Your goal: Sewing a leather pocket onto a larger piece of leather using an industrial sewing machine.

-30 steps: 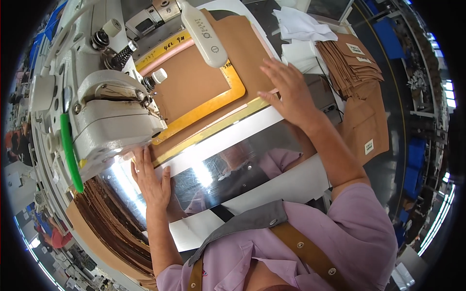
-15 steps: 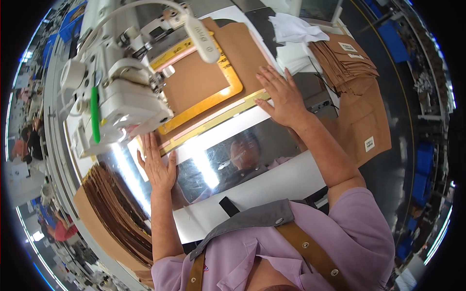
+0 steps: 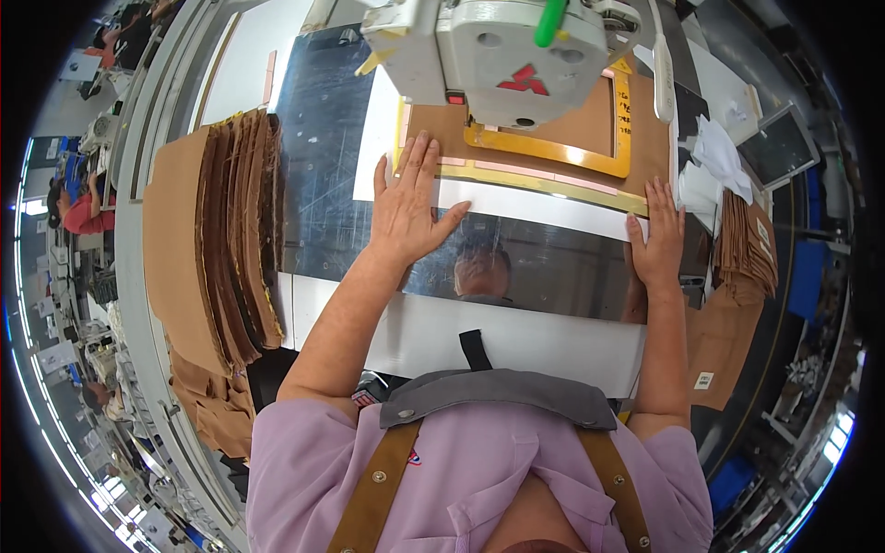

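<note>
My left hand lies with fingers spread on the left end of a white sheet with a long pale yellow strip, beside a pink-taped edge. My right hand rests with fingers apart at the strip's right end. Above the strip, a brown panel bears a yellow rectangular frame, partly hidden under the white sewing machine head. Below my hands is a shiny metal plate with a reflection in it.
Stacks of brown pieces stand at the left and right. White cloth and a screen are at the back right. Co-workers and their machines show at the far left; blue bins at the far right.
The view has turned, so the machine head sits higher and further right in it. Both hands remain on the work, now square to my body and further right in the picture.
</note>
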A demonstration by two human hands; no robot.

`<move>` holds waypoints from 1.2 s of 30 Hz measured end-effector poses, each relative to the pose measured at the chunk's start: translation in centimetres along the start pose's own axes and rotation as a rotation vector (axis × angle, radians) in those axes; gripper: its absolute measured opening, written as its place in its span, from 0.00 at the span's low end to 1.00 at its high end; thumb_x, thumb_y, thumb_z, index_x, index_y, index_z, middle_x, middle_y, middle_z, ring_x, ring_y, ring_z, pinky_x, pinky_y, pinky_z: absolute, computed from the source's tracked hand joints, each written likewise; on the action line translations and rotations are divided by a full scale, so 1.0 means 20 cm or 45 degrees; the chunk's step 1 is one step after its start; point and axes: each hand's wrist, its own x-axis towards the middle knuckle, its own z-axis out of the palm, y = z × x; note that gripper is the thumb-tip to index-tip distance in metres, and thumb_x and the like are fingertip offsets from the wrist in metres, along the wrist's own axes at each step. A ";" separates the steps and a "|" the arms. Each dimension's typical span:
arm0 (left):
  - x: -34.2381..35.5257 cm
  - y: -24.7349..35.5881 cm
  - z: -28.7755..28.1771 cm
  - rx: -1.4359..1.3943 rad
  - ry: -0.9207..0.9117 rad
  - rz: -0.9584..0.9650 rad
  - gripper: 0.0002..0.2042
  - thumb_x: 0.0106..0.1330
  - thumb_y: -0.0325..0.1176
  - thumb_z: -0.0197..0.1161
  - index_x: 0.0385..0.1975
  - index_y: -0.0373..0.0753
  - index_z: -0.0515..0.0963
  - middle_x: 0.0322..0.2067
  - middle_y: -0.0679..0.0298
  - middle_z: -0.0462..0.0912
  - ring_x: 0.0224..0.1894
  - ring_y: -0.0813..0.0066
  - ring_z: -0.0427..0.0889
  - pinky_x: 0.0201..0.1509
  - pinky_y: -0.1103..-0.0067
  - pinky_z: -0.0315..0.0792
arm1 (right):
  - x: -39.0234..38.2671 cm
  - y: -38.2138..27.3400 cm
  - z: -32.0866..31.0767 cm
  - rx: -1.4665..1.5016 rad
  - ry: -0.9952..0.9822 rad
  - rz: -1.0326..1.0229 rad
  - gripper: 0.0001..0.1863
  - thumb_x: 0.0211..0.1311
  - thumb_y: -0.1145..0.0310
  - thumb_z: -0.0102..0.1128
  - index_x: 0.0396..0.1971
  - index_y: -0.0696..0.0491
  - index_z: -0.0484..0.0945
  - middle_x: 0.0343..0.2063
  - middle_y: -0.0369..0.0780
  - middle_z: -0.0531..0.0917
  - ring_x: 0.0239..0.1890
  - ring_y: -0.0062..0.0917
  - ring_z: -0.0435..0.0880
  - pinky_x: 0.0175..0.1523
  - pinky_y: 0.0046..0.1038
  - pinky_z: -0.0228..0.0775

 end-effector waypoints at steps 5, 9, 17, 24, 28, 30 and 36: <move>-0.01 -0.01 0.04 0.054 -0.056 -0.088 0.44 0.69 0.65 0.49 0.76 0.36 0.58 0.77 0.52 0.58 0.79 0.64 0.56 0.82 0.55 0.36 | -0.02 0.00 0.00 -0.016 0.007 -0.031 0.33 0.73 0.49 0.55 0.73 0.49 0.67 0.74 0.41 0.68 0.79 0.37 0.59 0.80 0.52 0.42; -0.01 -0.01 0.04 0.085 -0.057 -0.106 0.44 0.70 0.66 0.49 0.77 0.36 0.57 0.77 0.54 0.58 0.80 0.64 0.56 0.82 0.54 0.36 | -0.02 0.01 0.01 0.009 0.047 -0.017 0.33 0.72 0.50 0.56 0.72 0.50 0.69 0.73 0.42 0.69 0.78 0.38 0.60 0.80 0.51 0.44; -0.01 0.00 0.06 0.141 0.010 -0.085 0.42 0.71 0.63 0.52 0.76 0.37 0.60 0.75 0.54 0.63 0.80 0.65 0.56 0.82 0.55 0.37 | 0.00 -0.01 0.00 -0.012 0.169 -0.062 0.30 0.70 0.53 0.59 0.68 0.50 0.73 0.70 0.43 0.74 0.75 0.39 0.67 0.78 0.51 0.48; 0.00 0.00 0.05 0.133 0.039 -0.083 0.39 0.71 0.59 0.54 0.75 0.38 0.62 0.75 0.55 0.64 0.79 0.62 0.58 0.82 0.55 0.38 | -0.02 -0.01 0.00 0.037 0.163 -0.063 0.28 0.70 0.53 0.59 0.65 0.49 0.76 0.67 0.43 0.77 0.72 0.39 0.71 0.77 0.52 0.51; -0.03 -0.01 0.05 0.185 0.071 -0.103 0.39 0.69 0.57 0.55 0.74 0.37 0.64 0.74 0.55 0.65 0.79 0.62 0.58 0.82 0.55 0.38 | -0.05 -0.01 0.00 0.052 0.205 -0.039 0.28 0.71 0.55 0.57 0.67 0.52 0.74 0.68 0.45 0.75 0.74 0.39 0.68 0.77 0.53 0.50; -0.03 -0.01 0.06 0.135 0.103 -0.068 0.38 0.69 0.57 0.56 0.73 0.39 0.65 0.74 0.57 0.66 0.79 0.62 0.59 0.82 0.56 0.38 | -0.06 -0.01 0.01 0.024 0.181 0.010 0.28 0.74 0.52 0.53 0.67 0.53 0.74 0.68 0.45 0.75 0.75 0.39 0.67 0.78 0.53 0.47; -0.02 0.01 0.04 0.173 0.029 -0.138 0.35 0.70 0.55 0.55 0.74 0.43 0.66 0.74 0.60 0.67 0.78 0.64 0.59 0.83 0.59 0.39 | -0.06 0.00 0.03 0.023 0.160 0.024 0.28 0.76 0.52 0.51 0.66 0.54 0.74 0.68 0.44 0.75 0.75 0.38 0.66 0.78 0.53 0.47</move>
